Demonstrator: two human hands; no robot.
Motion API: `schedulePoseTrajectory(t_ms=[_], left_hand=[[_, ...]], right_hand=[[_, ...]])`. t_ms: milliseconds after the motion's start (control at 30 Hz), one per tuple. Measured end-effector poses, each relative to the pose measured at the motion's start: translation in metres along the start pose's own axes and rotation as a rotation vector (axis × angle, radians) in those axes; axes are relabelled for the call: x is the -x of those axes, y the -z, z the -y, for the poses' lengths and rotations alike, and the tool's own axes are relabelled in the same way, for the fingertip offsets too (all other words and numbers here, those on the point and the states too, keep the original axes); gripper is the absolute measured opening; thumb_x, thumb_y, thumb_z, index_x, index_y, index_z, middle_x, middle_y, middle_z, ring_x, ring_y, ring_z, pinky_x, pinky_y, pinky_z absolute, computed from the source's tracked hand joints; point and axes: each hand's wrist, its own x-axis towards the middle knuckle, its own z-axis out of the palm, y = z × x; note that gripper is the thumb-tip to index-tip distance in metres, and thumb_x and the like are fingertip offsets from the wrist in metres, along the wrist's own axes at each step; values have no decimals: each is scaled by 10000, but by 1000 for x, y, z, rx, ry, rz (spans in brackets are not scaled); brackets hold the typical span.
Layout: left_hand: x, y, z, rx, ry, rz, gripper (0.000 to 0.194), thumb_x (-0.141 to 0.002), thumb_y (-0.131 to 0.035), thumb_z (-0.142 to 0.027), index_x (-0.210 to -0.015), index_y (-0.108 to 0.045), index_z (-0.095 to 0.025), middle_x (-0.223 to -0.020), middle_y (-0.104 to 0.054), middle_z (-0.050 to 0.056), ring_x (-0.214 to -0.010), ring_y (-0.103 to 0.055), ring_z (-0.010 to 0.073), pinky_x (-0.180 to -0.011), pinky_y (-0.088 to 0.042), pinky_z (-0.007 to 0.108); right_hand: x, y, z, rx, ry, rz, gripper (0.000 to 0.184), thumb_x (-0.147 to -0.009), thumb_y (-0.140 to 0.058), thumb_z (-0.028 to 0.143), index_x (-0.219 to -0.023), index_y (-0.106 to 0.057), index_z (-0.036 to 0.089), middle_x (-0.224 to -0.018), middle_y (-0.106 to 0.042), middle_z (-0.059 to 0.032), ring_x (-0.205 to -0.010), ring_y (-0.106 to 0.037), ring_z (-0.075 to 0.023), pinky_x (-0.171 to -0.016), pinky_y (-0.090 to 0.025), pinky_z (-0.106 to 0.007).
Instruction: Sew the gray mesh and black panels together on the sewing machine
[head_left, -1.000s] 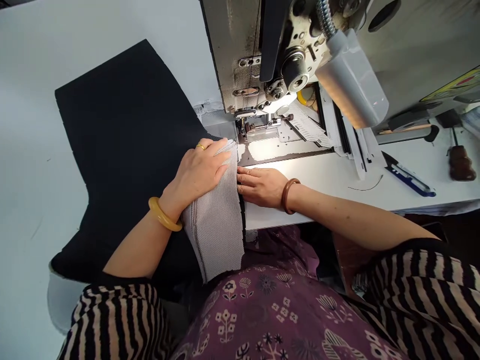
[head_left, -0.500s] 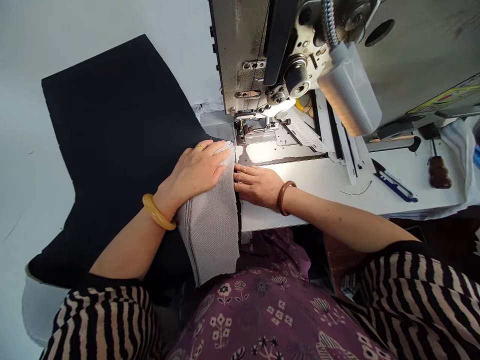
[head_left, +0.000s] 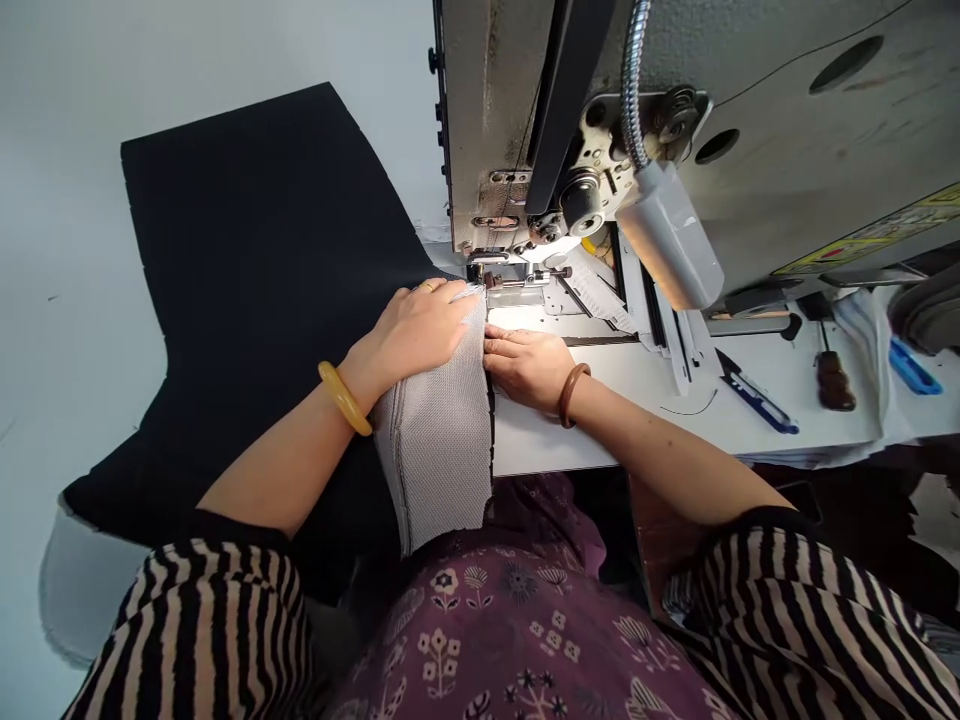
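A large black fabric panel (head_left: 262, 230) lies left of the sewing machine (head_left: 495, 120). Its light grey woven-backed edge piece (head_left: 446, 450) is folded over along the right side and runs up to the presser foot (head_left: 484, 275). My left hand (head_left: 424, 325) rests palm down on this grey piece just before the foot, fingers stretched forward, with its thumb on the cloth. Against the dark right edge of the same fabric is my right hand (head_left: 529, 368), fingers together and bent, thumb hidden underneath. The needle area is partly hidden by the foot.
A lamp (head_left: 671, 240) on a flexible neck lights the needle area. White and black strips (head_left: 667, 320) lie right of the foot. Further right are a blue utility knife (head_left: 757, 395), a wooden-handled screwdriver (head_left: 832, 375) and a light blue tool (head_left: 915, 368).
The fabric and both hands have shifted slightly forward, towards the presser foot. My right hand's fingers have drawn closer together at the edge. The camera view has also turned somewhat.
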Motion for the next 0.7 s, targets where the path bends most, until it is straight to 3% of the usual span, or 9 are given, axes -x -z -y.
schedulePoseTrajectory(t_ms=[367, 700], left_hand=[[-3, -3, 2, 34, -21, -7, 395, -965, -403, -204, -1315, -585, -206, -1421, -560, 79, -1294, -521, 263, -1085, -465, 426], [1, 3, 3, 15, 10, 60, 434, -982, -388, -207, -1388, -542, -201, -1511, -488, 67, -1356, -483, 289, -1078, -489, 470]], right_hand=[[0, 4, 0, -89, -71, 32, 268, -953, -490, 160, -1064, -733, 141, -1240, -704, -99, -1300, -584, -257, -1051, -546, -377], [2, -9, -2, -140, 52, -90, 311, -988, -448, 180, -1136, -721, 162, -1205, -722, -80, -1322, -566, -222, -1106, -515, -367]])
